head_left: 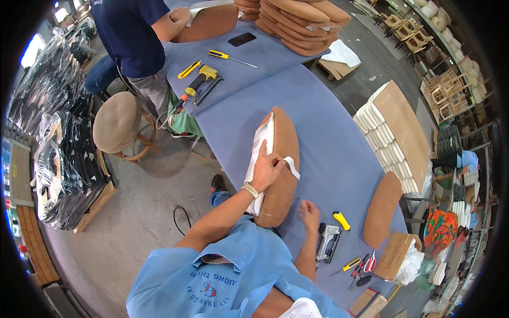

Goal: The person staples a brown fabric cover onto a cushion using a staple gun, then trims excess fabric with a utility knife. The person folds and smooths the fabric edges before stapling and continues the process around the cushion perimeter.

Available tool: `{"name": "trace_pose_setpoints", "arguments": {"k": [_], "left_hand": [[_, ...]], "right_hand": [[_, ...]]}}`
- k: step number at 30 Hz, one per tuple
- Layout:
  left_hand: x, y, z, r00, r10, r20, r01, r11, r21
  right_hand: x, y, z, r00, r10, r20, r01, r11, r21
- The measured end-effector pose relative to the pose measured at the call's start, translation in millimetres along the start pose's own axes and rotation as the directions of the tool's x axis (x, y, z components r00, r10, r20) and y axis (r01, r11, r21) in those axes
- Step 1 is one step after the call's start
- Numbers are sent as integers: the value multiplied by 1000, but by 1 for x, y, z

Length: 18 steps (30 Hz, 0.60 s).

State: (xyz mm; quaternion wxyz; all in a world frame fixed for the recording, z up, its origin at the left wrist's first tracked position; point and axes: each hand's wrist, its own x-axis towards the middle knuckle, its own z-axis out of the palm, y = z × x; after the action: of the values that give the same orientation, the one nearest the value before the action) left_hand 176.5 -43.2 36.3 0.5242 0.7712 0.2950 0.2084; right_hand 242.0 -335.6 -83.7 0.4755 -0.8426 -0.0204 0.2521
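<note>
A long brown fabric-covered cushion pad (283, 193) lies lengthwise on the blue table in front of me, its near end against my shirt. White lining cloth (259, 153) runs along its left side. My left hand (269, 168), a watch on its wrist, rests on the pad with the index finger stretched along the cloth. Its other fingers are closed on a white fabric strip (292, 167), which curls over the pad's right edge. Right of the pad, my right hand (308, 216) hovers with fingers loosely bent and apart, holding nothing visible. Nearest it is a staple gun (328, 244).
A yellow cutter (341, 221), screwdriver (351, 264), scissors (370, 263) and another brown pad (383, 209) lie to the right. An open carton (397, 254) stands beyond them. At the far left, a co-worker (130, 37) handles a pad near a yellow nail gun (204, 79) and stacked pads (302, 24).
</note>
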Motion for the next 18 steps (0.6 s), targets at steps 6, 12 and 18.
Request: {"name": "trace_pose_setpoints", "arguments": {"k": [6,12,18], "left_hand": [[-3,-39,-1,977,-76,-200,71,997,-31],[5,-10,16,999,20,-44,-25,994,-103],[-48,17,6,886,461,39,-462,886,26]], "right_hand": [[6,-43,90,979,137,-153,-96,963,253],[9,-46,30,956,24,-294,32,982,184],[-2,-37,-43,809,-309,-500,320,945,-65]]}}
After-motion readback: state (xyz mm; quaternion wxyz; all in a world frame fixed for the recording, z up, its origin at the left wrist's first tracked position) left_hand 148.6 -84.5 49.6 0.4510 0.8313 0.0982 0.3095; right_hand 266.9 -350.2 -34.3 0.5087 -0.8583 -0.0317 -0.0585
